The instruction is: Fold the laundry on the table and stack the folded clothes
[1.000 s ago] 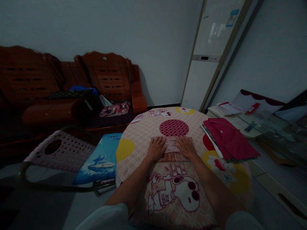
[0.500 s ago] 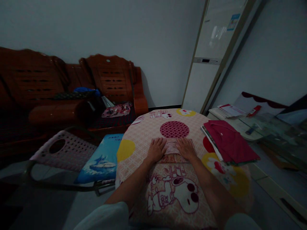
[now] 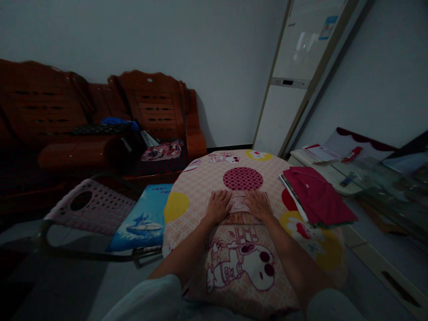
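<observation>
Before me a round table wears a pink patterned tablecloth [image 3: 200,183] printed with cartoon figures. Across its middle lies a small piece of folded cloth [image 3: 238,203], pale pink on top with an orange-brown patterned strip along the near side. My left hand [image 3: 219,206] rests flat on the cloth's left end, fingers stretched forward. On the right end, my right hand [image 3: 258,205] lies flat in the same way. Both palms press down, hiding the parts of the cloth beneath them. To the right sits a stack of folded clothes topped by a dark red garment [image 3: 317,194].
A woven chair [image 3: 110,209] holding a blue printed cushion [image 3: 143,218] stands left of the table. Wooden armchairs [image 3: 154,104] line the wall. A tall air conditioner [image 3: 284,111] stands in the corner. At right, a glass-topped counter [image 3: 371,187] carries papers [image 3: 321,154].
The view has shifted slightly. Both hands stay flat on the folded cloth, and nothing has been picked up or let go.
</observation>
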`<state>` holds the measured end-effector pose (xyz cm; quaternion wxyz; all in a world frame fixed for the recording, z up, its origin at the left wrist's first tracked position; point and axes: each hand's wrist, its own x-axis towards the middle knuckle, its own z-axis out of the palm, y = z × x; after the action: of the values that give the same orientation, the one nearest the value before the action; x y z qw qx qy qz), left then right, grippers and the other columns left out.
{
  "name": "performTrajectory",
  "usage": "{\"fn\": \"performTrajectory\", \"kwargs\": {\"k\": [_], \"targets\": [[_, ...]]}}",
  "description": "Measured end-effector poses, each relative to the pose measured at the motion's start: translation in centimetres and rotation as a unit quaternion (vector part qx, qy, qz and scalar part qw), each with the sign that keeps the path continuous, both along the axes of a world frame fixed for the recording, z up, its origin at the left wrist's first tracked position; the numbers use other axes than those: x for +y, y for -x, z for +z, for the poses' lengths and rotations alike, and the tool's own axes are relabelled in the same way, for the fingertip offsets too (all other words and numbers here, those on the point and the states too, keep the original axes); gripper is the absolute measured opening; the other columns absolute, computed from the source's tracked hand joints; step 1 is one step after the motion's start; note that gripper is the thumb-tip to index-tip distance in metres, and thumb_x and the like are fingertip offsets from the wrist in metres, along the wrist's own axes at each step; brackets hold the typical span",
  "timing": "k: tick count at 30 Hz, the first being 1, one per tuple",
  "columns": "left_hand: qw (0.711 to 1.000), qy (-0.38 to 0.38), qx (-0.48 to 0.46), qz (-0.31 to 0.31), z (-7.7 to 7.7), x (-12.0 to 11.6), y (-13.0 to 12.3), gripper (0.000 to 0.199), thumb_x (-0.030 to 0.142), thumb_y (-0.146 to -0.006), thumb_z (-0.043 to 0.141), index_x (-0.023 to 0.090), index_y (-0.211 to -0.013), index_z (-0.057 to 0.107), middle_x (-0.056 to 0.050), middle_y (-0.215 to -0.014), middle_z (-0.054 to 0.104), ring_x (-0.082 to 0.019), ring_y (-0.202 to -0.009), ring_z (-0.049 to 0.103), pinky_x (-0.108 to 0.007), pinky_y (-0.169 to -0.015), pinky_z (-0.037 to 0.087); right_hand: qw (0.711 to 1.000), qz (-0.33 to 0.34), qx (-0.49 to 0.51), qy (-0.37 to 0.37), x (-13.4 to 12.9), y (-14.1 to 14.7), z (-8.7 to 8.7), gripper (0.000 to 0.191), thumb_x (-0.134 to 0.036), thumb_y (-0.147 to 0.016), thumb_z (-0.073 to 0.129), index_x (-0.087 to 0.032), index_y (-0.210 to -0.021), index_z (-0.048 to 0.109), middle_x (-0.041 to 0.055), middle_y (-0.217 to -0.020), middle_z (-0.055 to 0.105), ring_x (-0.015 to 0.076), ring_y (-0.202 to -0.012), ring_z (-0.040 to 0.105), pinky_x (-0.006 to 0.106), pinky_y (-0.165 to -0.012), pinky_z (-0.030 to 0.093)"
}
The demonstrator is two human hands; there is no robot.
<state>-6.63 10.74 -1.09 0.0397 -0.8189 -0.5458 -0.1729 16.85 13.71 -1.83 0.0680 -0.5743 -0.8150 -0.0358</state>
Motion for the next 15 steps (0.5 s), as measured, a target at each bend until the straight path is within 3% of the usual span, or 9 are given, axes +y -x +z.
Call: {"fn": "performTrajectory", "kwargs": {"k": [15], "targets": [[1.000,-0.007,0.015,0.001,0.05,-0.06,-0.01,0.050,0.043,-0.100,0.036,0.025,-0.146,0.044,-0.009,-0.149,0.048,-0.030,-0.138,0.041,-0.054,-0.115,0.028,1.000,-0.004,-0.009,0.010,-0.08,0.00,0.05,0.059,-0.050,-0.101,0.023,-0.025,-0.153,0.033,0.0104,-0.157,0.035,0.0300,-0.144,0.028,0.053,-0.116,0.016]]}}
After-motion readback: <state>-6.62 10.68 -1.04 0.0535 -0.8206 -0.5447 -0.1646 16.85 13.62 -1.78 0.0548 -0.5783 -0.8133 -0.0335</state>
